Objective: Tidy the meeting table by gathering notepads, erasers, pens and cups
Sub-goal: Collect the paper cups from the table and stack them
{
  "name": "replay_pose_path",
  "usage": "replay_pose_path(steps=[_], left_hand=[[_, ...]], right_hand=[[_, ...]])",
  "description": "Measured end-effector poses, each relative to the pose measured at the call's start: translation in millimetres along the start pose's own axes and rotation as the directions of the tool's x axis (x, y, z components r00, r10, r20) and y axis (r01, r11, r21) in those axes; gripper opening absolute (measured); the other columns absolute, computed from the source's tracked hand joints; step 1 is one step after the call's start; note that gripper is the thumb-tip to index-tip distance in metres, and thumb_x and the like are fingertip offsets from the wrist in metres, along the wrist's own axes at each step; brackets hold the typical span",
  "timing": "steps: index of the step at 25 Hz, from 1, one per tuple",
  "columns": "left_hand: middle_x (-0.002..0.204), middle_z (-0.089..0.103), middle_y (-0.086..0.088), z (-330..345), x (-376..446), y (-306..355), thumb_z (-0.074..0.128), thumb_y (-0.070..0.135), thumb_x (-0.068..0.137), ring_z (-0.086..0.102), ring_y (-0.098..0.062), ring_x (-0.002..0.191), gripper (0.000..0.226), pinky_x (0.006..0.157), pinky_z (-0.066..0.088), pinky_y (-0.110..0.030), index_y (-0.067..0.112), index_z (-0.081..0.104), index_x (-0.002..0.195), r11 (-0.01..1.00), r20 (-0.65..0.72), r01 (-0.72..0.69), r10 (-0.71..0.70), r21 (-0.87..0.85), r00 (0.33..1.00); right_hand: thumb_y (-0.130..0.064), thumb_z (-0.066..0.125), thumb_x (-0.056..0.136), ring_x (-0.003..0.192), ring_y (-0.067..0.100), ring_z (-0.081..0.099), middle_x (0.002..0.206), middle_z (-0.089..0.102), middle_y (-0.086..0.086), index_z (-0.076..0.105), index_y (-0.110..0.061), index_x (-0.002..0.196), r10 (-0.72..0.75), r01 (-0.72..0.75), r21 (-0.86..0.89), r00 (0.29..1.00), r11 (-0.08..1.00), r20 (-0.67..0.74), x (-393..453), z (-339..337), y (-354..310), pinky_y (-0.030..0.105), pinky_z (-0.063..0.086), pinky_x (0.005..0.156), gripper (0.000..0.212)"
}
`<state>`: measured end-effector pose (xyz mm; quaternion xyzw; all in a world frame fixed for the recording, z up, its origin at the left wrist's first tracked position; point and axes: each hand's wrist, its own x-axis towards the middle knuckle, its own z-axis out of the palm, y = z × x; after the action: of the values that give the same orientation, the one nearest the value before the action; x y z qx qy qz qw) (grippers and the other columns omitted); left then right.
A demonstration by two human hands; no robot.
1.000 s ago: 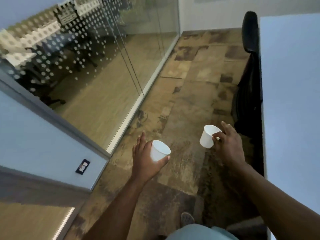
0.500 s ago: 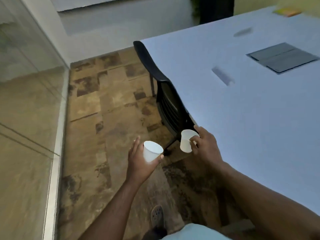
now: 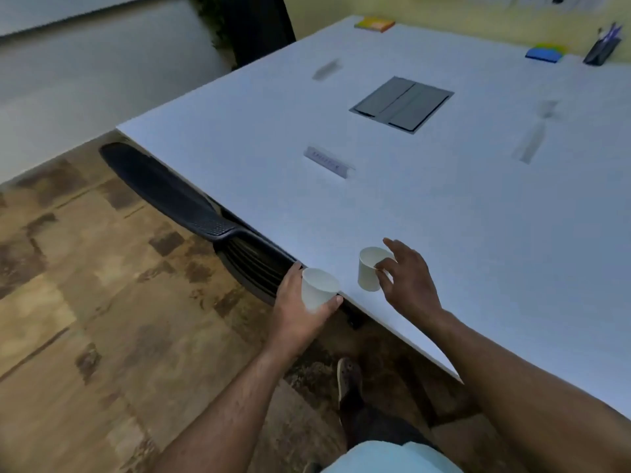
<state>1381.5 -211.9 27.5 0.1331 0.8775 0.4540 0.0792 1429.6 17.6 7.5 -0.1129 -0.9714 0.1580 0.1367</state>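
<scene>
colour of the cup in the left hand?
White paper cup, in the left hand; head view.

Two white paper cups sit low in the centre of the frame, both mouth-up and tilted; the left cup hangs at the table edge; the right cup is over the tabletop.

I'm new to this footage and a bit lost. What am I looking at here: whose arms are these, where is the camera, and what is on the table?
There is no machine: the camera sits on a person's head, looking down at their own arms. The left hand holds a white paper cup at the edge of the white table; the right hand holds a second cup above it. Further along lie a grey floor-box lid, notepads and a pen holder. A black chair is tucked under.
</scene>
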Motion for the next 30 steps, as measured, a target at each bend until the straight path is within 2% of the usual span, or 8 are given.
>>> replay_pose_path(steps=[3,6,10,12,16,23,26,30], left_hand=[[0.150,0.036,0.014,23,54,13,0.074,0.069,0.060,0.036,-0.004,0.131,0.105,0.099,0.030,-0.021,0.031,0.029,0.147,0.998,0.063,0.056,-0.054,-0.032,0.997],[0.133,0.040,0.024,45,108,30,0.072,0.070,0.059,0.040,-0.001,0.124,0.101,0.095,0.033,-0.022,0.034,0.031,0.144,0.993,0.114,0.111,-0.107,-0.036,0.988],[0.099,0.046,0.050,78,175,46,0.072,0.067,0.058,0.045,0.025,0.093,0.054,0.069,0.034,-0.009,0.074,0.034,0.095,0.989,0.152,0.146,-0.143,-0.009,0.978],[0.099,0.052,0.041,92,202,47,0.073,0.066,0.058,0.050,0.017,0.094,0.052,0.066,0.035,-0.009,0.068,0.037,0.096,0.978,0.164,0.208,-0.200,-0.031,0.966],[0.114,0.055,0.019,120,239,38,0.075,0.066,0.061,0.053,-0.008,0.104,0.076,0.070,0.040,-0.016,0.038,0.044,0.125,0.942,0.210,0.335,-0.326,-0.012,0.922],[0.122,0.057,0.004,160,277,22,0.073,0.069,0.062,0.053,-0.019,0.114,0.083,0.092,0.051,-0.038,0.029,0.046,0.129,0.901,0.273,0.369,-0.422,0.227,0.864],[0.125,0.054,0.003,170,277,20,0.072,0.068,0.065,0.049,-0.020,0.118,0.083,0.090,0.045,-0.032,0.027,0.044,0.131,0.898,0.275,0.343,-0.416,0.277,0.867],[0.122,0.051,0.004,176,276,18,0.072,0.068,0.067,0.046,-0.021,0.120,0.083,0.086,0.040,-0.030,0.026,0.043,0.132,0.893,0.270,0.320,-0.408,0.316,0.872]], right_hand=[[-0.018,0.064,0.088,0.132,0.033,0.044,0.143,0.049,0.011,0.070,-0.012,0.100,0.042,-0.042,-0.004,0.999,0.999,-0.019,43,9,23,0.046,0.037,0.107,0.015],[-0.016,0.063,0.089,0.134,0.033,0.043,0.144,0.049,0.011,0.070,-0.009,0.103,0.115,-0.113,0.054,0.993,0.992,-0.022,89,17,47,0.047,0.035,0.109,0.017],[-0.013,0.060,0.089,0.134,0.031,0.043,0.143,0.049,0.010,0.069,-0.007,0.102,0.159,-0.158,0.110,0.987,0.981,0.000,154,32,83,0.044,0.035,0.109,0.017],[-0.016,0.057,0.092,0.136,0.029,0.040,0.146,0.047,0.008,0.067,-0.007,0.110,0.163,-0.166,0.107,0.986,0.980,0.035,188,40,102,0.041,0.032,0.112,0.023],[-0.019,0.055,0.094,0.137,0.029,0.038,0.147,0.046,0.007,0.065,-0.007,0.118,0.133,-0.136,0.076,0.990,0.988,0.050,244,56,131,0.038,0.028,0.114,0.028],[-0.019,0.055,0.094,0.139,0.031,0.034,0.149,0.043,0.010,0.066,-0.007,0.115,0.190,-0.197,0.068,0.977,0.978,0.100,301,87,172,0.040,0.023,0.116,0.027],[-0.017,0.060,0.091,0.139,0.033,0.033,0.150,0.041,0.011,0.070,-0.008,0.107,0.171,-0.181,0.095,0.979,0.979,0.109,302,91,177,0.042,0.024,0.114,0.021],[-0.022,0.067,0.086,0.140,0.034,0.033,0.152,0.037,0.013,0.058,-0.012,0.127,0.143,-0.144,0.075,0.989,0.987,0.028,287,81,176,0.045,0.028,0.112,0.043]])
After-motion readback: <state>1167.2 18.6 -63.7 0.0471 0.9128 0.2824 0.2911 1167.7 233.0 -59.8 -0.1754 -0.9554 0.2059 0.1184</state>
